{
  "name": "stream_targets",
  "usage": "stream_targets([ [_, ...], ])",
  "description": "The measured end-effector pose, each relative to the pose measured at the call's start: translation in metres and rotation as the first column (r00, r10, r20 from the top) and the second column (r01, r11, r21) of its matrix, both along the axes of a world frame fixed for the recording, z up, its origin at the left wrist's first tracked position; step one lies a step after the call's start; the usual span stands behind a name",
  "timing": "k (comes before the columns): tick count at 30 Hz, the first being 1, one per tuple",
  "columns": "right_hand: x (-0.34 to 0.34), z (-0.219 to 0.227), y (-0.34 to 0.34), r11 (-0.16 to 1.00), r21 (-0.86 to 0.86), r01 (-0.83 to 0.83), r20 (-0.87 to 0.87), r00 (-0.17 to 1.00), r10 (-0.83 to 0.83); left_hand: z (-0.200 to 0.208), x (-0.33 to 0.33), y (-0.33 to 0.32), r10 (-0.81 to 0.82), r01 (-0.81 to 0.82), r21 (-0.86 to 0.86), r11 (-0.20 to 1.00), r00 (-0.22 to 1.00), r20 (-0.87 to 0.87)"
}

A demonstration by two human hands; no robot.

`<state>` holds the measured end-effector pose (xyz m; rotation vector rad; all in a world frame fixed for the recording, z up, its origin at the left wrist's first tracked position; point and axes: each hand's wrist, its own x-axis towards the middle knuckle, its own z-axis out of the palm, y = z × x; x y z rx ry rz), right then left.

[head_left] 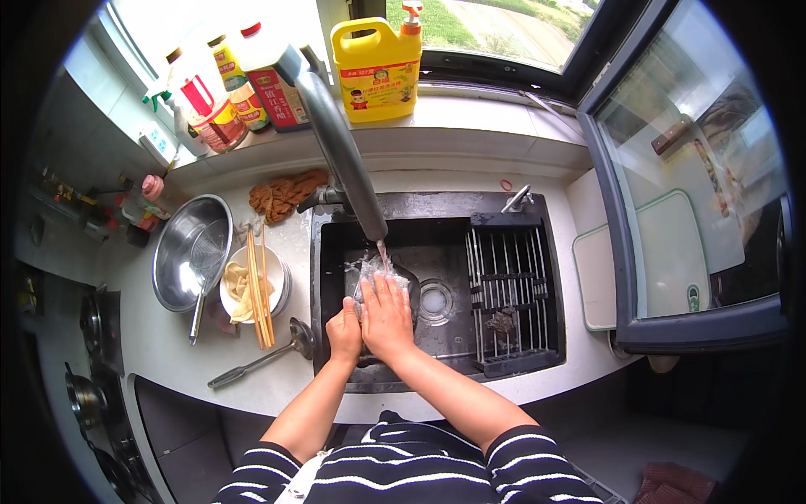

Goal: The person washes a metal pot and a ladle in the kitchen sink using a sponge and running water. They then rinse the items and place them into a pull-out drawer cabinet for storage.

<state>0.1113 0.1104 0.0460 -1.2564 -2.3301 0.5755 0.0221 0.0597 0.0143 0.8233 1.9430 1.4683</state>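
Faucet (348, 155) pours water (382, 250) by right hand (387, 317), left hand (343, 334) beside it

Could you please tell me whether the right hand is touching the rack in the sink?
Apart: the head view shows the drain between the right hand and the rack.

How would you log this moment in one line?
left hand: beside right hand; right hand: under tap; water: running; place: black sink; grip: unclear

Two bare forearms (454, 393) converge forward; the bare left hand (343, 334), thumb (348, 309) extended, lies beside the bare right hand (386, 321), whose back faces up, fingers (383, 294) stretched ahead
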Motion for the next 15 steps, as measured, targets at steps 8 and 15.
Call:
stream_targets([
  [8, 0.040, -0.025, 0.113, 0.719, -0.691, 0.070, -0.163, 0.955, -0.250, 0.032, 0.001, -0.019, -0.136, 0.132, 0.038, 0.991, 0.983, 0.125],
  [15, 0.038, -0.015, 0.104, 0.964, -0.255, 0.071, -0.258, 0.956, -0.139, 0.029, -0.018, -0.010, -0.237, 0.237, 0.017, 0.971, 0.963, 0.132],
])
